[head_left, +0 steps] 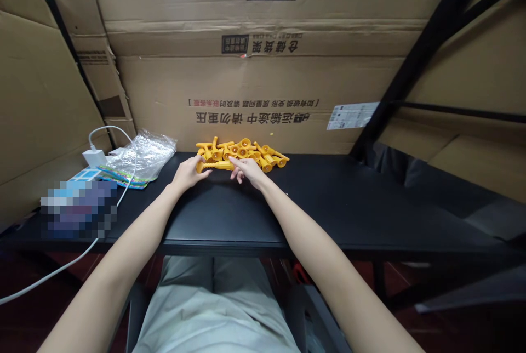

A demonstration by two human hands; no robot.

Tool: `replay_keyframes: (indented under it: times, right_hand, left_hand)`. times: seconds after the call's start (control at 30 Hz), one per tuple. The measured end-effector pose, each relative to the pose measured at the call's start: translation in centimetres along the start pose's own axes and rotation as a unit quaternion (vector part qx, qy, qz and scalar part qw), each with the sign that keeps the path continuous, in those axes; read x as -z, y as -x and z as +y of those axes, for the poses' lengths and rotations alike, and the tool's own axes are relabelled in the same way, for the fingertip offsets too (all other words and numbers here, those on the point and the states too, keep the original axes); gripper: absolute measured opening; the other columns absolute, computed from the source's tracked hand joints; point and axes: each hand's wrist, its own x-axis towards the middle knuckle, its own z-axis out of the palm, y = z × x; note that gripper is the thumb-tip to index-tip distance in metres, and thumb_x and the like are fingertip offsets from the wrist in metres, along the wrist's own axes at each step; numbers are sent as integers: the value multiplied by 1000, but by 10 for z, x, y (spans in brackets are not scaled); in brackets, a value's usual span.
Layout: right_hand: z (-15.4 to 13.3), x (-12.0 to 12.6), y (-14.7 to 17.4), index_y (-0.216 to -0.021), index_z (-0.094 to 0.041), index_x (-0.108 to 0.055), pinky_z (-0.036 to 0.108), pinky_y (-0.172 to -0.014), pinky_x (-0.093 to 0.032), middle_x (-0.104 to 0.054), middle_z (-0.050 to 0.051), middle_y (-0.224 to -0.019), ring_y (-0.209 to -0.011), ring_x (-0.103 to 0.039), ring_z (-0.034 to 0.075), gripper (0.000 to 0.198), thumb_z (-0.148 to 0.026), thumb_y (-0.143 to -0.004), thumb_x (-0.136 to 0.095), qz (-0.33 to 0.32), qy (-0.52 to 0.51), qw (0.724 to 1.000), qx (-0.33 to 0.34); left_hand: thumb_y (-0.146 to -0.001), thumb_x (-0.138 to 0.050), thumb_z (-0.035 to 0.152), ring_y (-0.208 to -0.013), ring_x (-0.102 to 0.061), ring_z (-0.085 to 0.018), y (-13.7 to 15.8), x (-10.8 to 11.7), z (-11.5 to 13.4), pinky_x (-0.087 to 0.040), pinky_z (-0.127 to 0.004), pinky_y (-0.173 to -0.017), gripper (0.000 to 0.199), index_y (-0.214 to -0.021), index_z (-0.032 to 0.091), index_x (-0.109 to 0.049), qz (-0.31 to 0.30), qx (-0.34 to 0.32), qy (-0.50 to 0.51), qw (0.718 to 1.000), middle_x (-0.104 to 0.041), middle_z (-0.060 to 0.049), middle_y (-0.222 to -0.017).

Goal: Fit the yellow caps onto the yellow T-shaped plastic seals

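A long yellow plastic piece with a ribbed stem [217, 165] lies crosswise between my two hands, just above the black table. Around its left end, my left hand [189, 172] is closed, thumb toward the stem. My right hand [245, 171] pinches the right end between thumb and finger, the other fingers curled beneath. Right behind them is a heap of yellow plastic parts [242, 150] with cup-shaped ends and stems. My hands hide part of the held piece and some of the heap. What kind of article these parts are, I cannot tell.
The black table [329, 205] backs onto a cardboard wall [255, 79]. At the left are crumpled clear plastic wrap [152, 153], a white charger [94, 157] with its cable [135, 161], colourful packets [123, 177] and a blurred-out item [80, 208]. A black frame post [406, 68] slants at right.
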Motion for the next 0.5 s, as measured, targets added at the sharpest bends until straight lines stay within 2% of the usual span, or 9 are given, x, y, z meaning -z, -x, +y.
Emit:
replay_keyframes:
  times: [0.2, 0.3, 0.37, 0.43, 0.5]
  right_hand:
    - [0, -8, -1, -58, -16, -54, 19, -26, -21, -51, 2, -36, -26, -33, 6, 54, -62, -86, -50, 38, -34, 994, -97]
    - [-3, -6, 0, -67, -15, -57, 19, -26, -22, -54, 2, -40, -26, -35, 6, 55, -65, -86, -46, 24, -22, 993, -113]
    - [-4, -3, 1, -81, -15, -60, 18, -30, -29, -64, 4, -54, -31, -46, 7, 50, -62, -88, -48, 1, -15, 996, -92]
    - [-4, 1, 1, -99, -16, -59, 17, -39, -40, -70, 5, -72, -44, -59, 9, 36, -50, -87, -57, -24, -11, 999, -32]
    - [-2, 5, 0, -109, -18, -55, 18, -51, -47, -72, 3, -81, -55, -65, 9, 33, -36, -83, -67, -43, -1, 999, 30]
  left_hand:
    - [-75, -68, 35, -78, -60, -15, -1, -1, -2, -44, -24, -71, 26, -92, 20, -55, 16, -19, -8, 1000, -66, -3, -91]
    - [-75, -69, 36, -76, -60, -15, -2, -1, -2, -43, -24, -69, 26, -91, 21, -55, 11, -4, -2, 1000, -66, -2, -89]
    - [-74, -70, 37, -75, -60, -15, -3, 0, -2, -43, -24, -68, 27, -90, 21, -55, 5, 10, 5, 1000, -66, -2, -88]
    - [-74, -70, 37, -74, -60, -15, -4, 2, -2, -42, -23, -66, 27, -89, 21, -55, 2, 23, 8, 1000, -66, -1, -86]
    - [-74, -70, 37, -73, -60, -15, -4, 3, -2, -42, -23, -65, 26, -89, 21, -55, 3, 27, 8, 1000, -66, -1, -85]
